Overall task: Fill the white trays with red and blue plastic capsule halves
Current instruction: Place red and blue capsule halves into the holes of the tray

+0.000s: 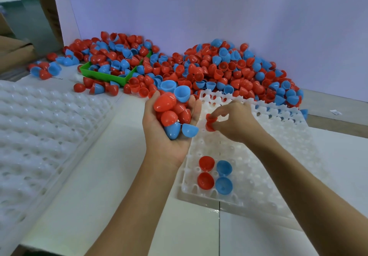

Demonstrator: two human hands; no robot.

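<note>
At the far left, a stack of white trays (45,136) lies on the white counter (123,186). Behind it a green bin (111,76) sits half buried in a heap of red and blue capsule halves (199,70) that runs along the wall (199,6) to the right.

The left hand (169,128) is turned palm up with its grip cupped around a handful of capsule halves (173,114), most of them red, with blue ones at top and bottom.

Just right of it, the right hand (233,122) hovers over a white tray (258,166), its grip pinched on a red capsule half (210,123) at the fingertips.

In that tray's near left corner sit 4 seated halves (215,175), open side up: 2 red on the left, 2 blue on the right, touching.
</note>
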